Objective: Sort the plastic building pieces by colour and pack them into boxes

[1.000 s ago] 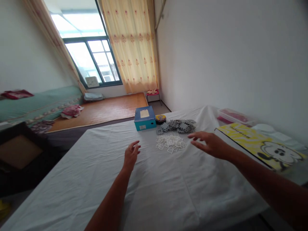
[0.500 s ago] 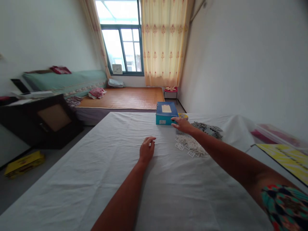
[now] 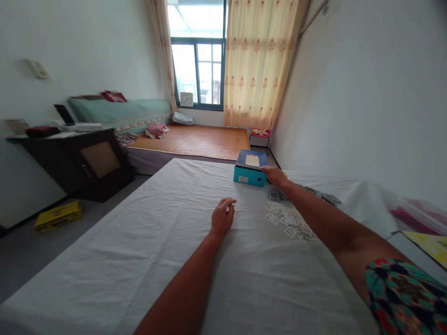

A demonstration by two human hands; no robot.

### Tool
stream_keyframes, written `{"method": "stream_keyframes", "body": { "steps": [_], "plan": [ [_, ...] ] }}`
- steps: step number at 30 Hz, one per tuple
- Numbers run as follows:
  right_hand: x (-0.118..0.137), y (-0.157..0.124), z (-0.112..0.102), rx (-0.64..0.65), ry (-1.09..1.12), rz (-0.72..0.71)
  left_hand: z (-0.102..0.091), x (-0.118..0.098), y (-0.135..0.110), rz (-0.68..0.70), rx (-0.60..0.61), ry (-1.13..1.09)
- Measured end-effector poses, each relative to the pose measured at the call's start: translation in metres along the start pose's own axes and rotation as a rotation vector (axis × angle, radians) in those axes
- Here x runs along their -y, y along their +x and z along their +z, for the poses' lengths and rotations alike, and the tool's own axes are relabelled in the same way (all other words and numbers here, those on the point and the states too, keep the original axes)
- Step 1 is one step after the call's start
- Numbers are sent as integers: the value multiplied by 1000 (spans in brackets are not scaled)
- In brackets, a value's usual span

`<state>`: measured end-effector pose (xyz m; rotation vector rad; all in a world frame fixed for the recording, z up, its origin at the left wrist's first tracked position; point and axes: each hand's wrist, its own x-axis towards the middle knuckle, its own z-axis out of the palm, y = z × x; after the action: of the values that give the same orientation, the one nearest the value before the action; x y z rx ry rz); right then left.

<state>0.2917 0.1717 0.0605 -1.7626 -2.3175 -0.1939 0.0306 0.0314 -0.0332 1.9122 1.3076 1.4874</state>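
A shoebox-like carton with a teal body [image 3: 251, 177] and a dark blue lid [image 3: 241, 159] stands at the far side of the white-covered table [image 3: 167, 223]. My right hand [image 3: 275, 176] pinches the lid at its front right corner, and the lid's front edge is slightly raised. My left hand [image 3: 222, 217] rests on the cloth with its fingers loosely bent and apart, holding nothing. Between the hands and to the right lie several white square lattice pieces [image 3: 289, 218]. Grey pieces [image 3: 277, 194] are heaped behind them, partly hidden by my right forearm.
At the right edge are a yellow-and-white printed box [image 3: 431, 246] and a clear tub with something pink [image 3: 422, 214]. Beyond the table stand a bed [image 3: 206, 139] and a dark cabinet [image 3: 73, 163]. A yellow carton [image 3: 59, 216] lies on the floor.
My right hand has moved from the carton's front right side up onto the lid's corner, and the lid's front edge has lifted. The view has turned left; my left hand stays on the cloth.
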Motion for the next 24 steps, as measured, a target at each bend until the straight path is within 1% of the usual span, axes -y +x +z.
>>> {"method": "stream_keyframes", "body": {
  "steps": [2,5,7,9,11,13,15,17,19,20,22,24],
  "plan": [
    [13,-16,-11,-36,-39,-15,-4,-3,3,-20,-70,-14],
    [31,-46,-32,-141,-169,-9,-13,-6,9,-44,-209,-17],
    [37,-65,-48,-219,-232,29,-20,-4,14,-49,-291,-4],
    [35,-83,-64,-313,-244,104,-25,1,17,-54,-330,11],
    [27,-104,-80,-435,-215,190,-29,7,19,-49,-322,38],
    [18,-131,-94,-562,-156,258,-32,11,21,-17,-292,99],
    [10,-166,-107,-686,-85,317,-35,13,22,43,-251,193],
    [6,-206,-118,-765,4,390,-37,14,22,109,-194,296],
    [2,-244,-127,-765,107,475,-38,13,23,162,-131,386],
    [-1,-261,-129,-723,174,510,-39,13,24,181,-100,422],
    [-8,-290,-130,-565,357,554,-39,12,27,202,-45,482],
    [-14,-312,-122,-350,610,566,-39,9,31,201,-2,527]
  ]
}}
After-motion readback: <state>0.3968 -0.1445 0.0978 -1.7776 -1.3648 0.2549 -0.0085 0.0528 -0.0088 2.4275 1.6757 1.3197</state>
